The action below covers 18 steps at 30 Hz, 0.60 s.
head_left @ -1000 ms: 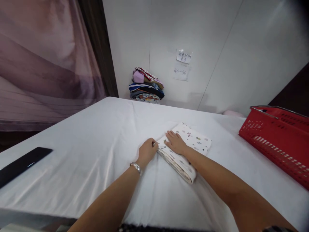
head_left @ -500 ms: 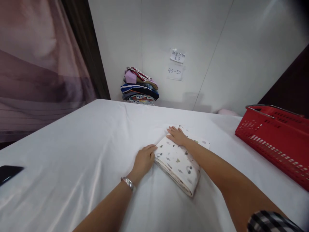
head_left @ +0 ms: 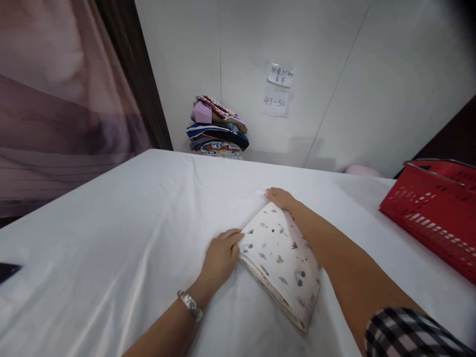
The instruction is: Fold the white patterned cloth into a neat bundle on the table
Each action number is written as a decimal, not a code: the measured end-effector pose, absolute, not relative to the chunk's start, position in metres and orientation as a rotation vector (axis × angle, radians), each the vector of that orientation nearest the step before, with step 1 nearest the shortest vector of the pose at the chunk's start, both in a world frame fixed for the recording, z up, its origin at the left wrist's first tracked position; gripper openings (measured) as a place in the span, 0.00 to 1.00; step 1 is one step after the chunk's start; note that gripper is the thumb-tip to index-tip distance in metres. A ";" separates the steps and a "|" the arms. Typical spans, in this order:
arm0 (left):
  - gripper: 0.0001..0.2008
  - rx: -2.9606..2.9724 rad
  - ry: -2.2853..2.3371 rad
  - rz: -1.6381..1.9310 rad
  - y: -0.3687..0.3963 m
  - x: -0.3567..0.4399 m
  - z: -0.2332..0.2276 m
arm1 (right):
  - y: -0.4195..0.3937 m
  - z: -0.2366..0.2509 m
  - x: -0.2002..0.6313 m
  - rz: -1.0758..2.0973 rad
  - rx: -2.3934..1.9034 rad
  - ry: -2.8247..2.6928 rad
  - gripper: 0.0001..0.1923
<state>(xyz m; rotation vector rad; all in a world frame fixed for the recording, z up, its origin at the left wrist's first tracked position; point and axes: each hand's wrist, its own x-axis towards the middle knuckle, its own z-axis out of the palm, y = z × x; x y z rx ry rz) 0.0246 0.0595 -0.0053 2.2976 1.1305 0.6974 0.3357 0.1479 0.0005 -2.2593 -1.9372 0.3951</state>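
Dark object [head_left: 7, 271], perhaps a phone, cut off left.

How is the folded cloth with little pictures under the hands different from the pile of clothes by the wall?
The printed cloth is one white piece with small motifs; the pile of clothes is many pieces in pink, blue and red. The cloth lies flat and low under the left hand and right hand; the pile stands tall, untouched. Both are folded fabric.

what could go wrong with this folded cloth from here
The folded cloth is thick, with many loose layers showing along its near edge, and only the left hand and right hand pin two corners, so the layers could slip or fan out. The white sheet beneath already shows creases and might bunch if the cloth is dragged.
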 end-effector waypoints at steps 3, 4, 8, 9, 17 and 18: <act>0.19 2.291 1.125 0.708 0.060 0.025 -0.006 | 0.153 -0.001 0.345 0.381 -2.289 -1.838 0.36; 0.19 2.289 1.126 0.715 0.060 0.025 -0.007 | 0.153 0.000 0.348 0.374 -2.297 -1.802 0.36; 0.19 2.293 1.114 0.744 0.061 0.025 -0.008 | 0.137 0.009 0.359 0.338 -2.290 -1.724 0.33; 0.19 2.298 1.106 0.754 0.062 0.025 -0.009 | 0.129 0.011 0.362 0.333 -2.278 -1.723 0.33; 0.18 2.322 1.038 0.800 0.069 0.025 -0.010 | 0.043 0.020 0.377 0.288 -2.307 -1.680 0.24; 0.18 2.321 1.021 0.802 0.070 0.025 -0.010 | 0.032 0.020 0.379 0.290 -2.320 -1.674 0.23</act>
